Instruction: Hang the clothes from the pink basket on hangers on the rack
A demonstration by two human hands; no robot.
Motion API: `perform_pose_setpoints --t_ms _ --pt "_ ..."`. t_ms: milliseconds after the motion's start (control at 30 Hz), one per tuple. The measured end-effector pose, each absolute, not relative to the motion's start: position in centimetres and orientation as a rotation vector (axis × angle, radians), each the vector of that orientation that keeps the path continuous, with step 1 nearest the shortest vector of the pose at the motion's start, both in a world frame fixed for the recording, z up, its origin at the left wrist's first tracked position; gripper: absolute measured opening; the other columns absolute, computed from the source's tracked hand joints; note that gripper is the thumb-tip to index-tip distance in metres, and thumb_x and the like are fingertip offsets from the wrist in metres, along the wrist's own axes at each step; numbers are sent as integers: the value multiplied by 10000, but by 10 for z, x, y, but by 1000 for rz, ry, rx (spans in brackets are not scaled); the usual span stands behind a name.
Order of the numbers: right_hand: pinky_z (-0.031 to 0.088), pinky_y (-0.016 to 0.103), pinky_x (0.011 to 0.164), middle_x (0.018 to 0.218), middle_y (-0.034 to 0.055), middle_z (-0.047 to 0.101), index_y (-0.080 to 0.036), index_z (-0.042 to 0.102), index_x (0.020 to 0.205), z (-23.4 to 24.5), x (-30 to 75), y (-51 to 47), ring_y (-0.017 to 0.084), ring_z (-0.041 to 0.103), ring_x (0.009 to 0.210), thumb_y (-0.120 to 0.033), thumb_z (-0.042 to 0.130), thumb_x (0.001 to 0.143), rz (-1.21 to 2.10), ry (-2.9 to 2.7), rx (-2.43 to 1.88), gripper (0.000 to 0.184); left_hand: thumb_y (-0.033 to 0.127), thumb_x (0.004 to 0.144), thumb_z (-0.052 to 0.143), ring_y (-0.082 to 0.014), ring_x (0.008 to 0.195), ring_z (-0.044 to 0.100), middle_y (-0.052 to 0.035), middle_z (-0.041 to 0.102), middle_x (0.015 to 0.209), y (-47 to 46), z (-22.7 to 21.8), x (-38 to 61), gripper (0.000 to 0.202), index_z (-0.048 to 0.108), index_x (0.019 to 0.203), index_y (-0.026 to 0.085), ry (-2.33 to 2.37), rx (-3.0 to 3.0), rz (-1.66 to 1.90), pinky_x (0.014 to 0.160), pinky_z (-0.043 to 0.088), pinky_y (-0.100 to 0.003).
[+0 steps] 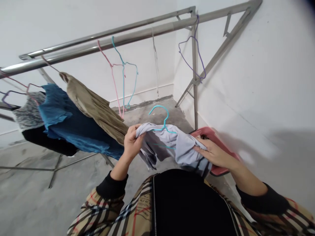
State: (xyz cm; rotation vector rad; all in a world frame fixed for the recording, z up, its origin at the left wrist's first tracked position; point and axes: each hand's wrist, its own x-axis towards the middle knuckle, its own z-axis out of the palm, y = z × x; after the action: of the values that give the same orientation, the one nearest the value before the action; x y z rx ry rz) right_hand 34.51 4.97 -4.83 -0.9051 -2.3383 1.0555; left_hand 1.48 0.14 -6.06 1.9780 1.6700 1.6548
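My left hand [132, 143] grips the left edge of a pale grey-lilac cloth garment [163, 144], its fingers curled into the fabric. My right hand [211, 153] holds the garment's other side, with its fingers spread over the cloth. A turquoise wire hanger [164, 115] sits inside the garment, its hook sticking out at the top and its lower wire showing faintly through the cloth. Behind my right hand lies a pink plastic basket [209, 132], mostly hidden by the hand and the garment.
A stainless steel drying rack [103, 42] stands in the corner between white walls. Pink, turquoise and purple wire hangers [194, 49] hang from it, and blue, olive and patterned garments [83, 111] hang at the left. The floor is bare concrete.
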Motion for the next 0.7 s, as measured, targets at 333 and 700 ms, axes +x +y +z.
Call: perform_pose_setpoints --t_ms 333,700 --pt "527 289 757 831 36 685 -192 686 1073 -41 324 35 195 631 792 -475 463 944 1319 -2130 -938 383 334 842 642 -116 596 510 7 540 681 -35 -87 61 163 583 797 188 1583 1601 1465 561 437 -241" --pt "499 297 776 925 64 693 -167 606 1032 -69 226 10 190 640 842 -389 464 941 1345 -2099 -725 279 511 704 764 -226 1040 621 -107 629 1169 -60 -88 85 715 477 1283 204 1442 1020 1755 927 490 -354"
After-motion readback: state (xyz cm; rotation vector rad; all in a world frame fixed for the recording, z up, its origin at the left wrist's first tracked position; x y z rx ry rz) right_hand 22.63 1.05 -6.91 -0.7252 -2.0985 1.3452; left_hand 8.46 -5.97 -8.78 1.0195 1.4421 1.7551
